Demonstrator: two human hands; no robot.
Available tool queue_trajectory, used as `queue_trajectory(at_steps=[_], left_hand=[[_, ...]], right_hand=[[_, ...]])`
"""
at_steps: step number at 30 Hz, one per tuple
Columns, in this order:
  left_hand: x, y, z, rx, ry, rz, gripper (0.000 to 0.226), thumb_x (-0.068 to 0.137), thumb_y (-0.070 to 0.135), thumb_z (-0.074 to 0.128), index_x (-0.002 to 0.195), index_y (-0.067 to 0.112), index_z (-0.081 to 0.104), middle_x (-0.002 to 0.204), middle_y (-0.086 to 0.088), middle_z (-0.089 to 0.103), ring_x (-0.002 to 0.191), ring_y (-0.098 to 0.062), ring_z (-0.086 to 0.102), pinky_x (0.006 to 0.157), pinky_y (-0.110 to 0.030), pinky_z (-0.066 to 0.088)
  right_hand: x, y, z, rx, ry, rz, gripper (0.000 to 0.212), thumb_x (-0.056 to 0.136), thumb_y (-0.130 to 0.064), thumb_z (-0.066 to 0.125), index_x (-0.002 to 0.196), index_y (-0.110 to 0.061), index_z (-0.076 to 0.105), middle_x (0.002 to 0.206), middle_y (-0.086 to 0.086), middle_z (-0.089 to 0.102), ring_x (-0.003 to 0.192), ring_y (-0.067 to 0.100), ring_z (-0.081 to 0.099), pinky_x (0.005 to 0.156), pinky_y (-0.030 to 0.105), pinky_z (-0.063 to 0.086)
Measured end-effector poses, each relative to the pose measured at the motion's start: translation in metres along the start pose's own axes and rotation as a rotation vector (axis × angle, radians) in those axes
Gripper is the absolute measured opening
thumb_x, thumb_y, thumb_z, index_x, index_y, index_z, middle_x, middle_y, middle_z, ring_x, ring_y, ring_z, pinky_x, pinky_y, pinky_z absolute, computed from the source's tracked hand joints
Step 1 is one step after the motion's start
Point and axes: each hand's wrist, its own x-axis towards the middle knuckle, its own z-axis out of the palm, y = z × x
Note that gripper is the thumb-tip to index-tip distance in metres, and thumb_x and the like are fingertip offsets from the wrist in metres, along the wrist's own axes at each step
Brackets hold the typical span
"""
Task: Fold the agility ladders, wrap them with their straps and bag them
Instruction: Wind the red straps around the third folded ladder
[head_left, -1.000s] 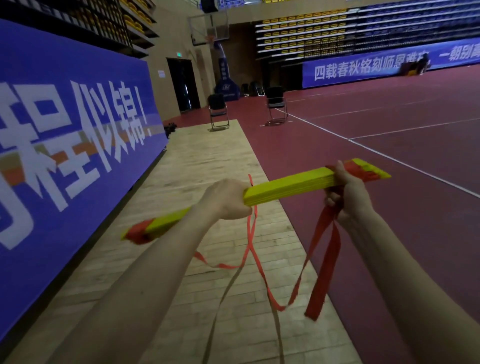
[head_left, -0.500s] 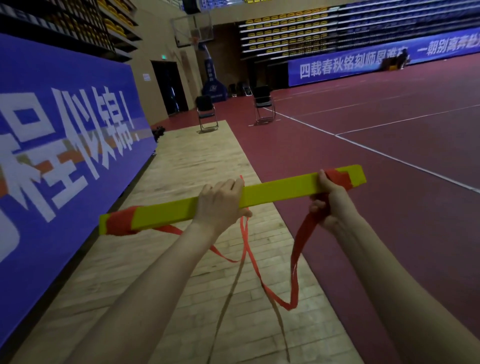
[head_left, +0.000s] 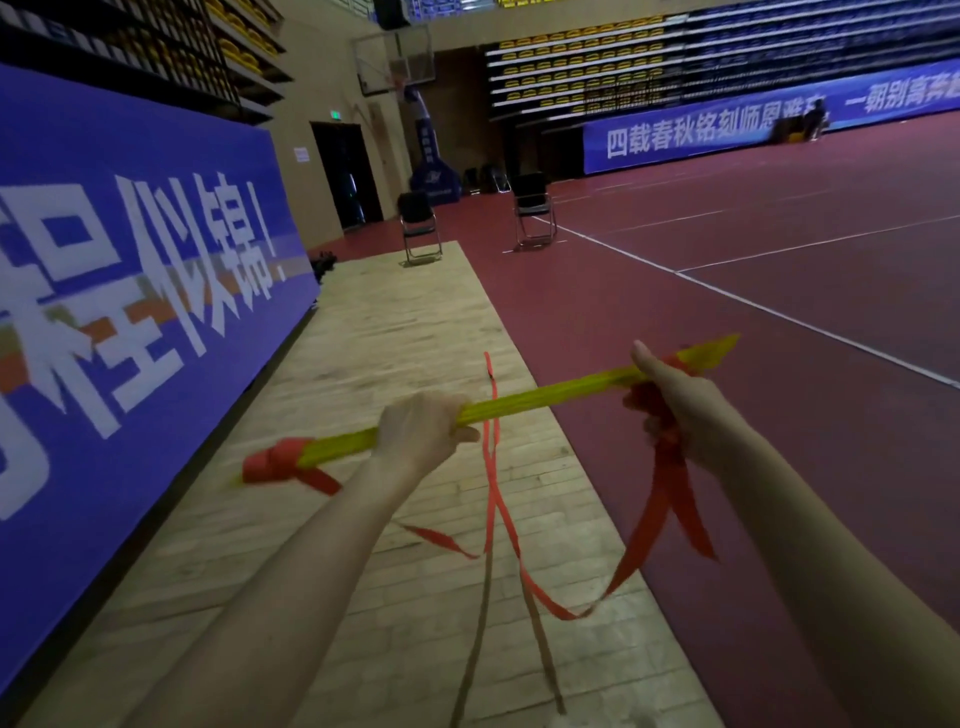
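Above the wooden floor (head_left: 415, 332), folded ladder (head_left: 545, 397) held level: left hand (head_left: 423, 431) grips mid-bundle as anchor, right hand (head_left: 680, 410) clamps far end plus loose red strap (head_left: 660, 499), likely for wrapping.

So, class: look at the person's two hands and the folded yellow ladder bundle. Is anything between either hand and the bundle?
Nothing visible is. The left hand grips the yellow ladder bundle near its middle, and the right hand grips it near its far end, with red strap bunched in that hand. No bag is in view.
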Motion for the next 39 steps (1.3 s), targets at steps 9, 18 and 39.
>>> queue_trajectory(at_steps=[9, 18, 39], left_hand=[[0.007, -0.01, -0.015, -0.059, -0.258, 0.072, 0.07, 0.07, 0.048, 0.067, 0.132, 0.031, 0.041, 0.122, -0.002, 0.048, 0.109, -0.025, 0.052, 0.084, -0.038, 0.048], [-0.001, -0.011, -0.012, 0.079, -0.081, 0.038, 0.06, 0.069, 0.061, 0.072, 0.12, 0.036, 0.054, 0.11, 0.002, 0.067, 0.106, -0.024, 0.06, 0.08, -0.033, 0.045], [-0.02, 0.002, -0.01, 0.245, 0.259, 0.17, 0.035, 0.056, 0.009, 0.072, 0.088, 0.012, 0.06, 0.081, -0.006, 0.064, 0.072, -0.031, 0.063, 0.06, -0.034, 0.045]], right_hand=[[0.014, 0.007, -0.001, 0.62, -0.033, 0.016, 0.027, 0.096, -0.028, 0.056, 0.072, -0.019, 0.046, 0.039, -0.008, 0.038, 0.027, 0.003, 0.029, 0.033, 0.013, 0.027], [0.016, 0.021, -0.009, 0.281, -0.034, 0.11, 0.042, 0.081, -0.057, 0.065, 0.083, -0.016, 0.056, 0.06, 0.002, 0.06, 0.033, 0.007, 0.043, 0.037, 0.02, 0.04], [0.016, 0.036, 0.0, 0.184, 0.044, 0.148, 0.026, 0.089, -0.035, 0.067, 0.089, -0.012, 0.055, 0.075, 0.02, 0.064, 0.026, 0.006, 0.038, 0.032, 0.016, 0.035]])
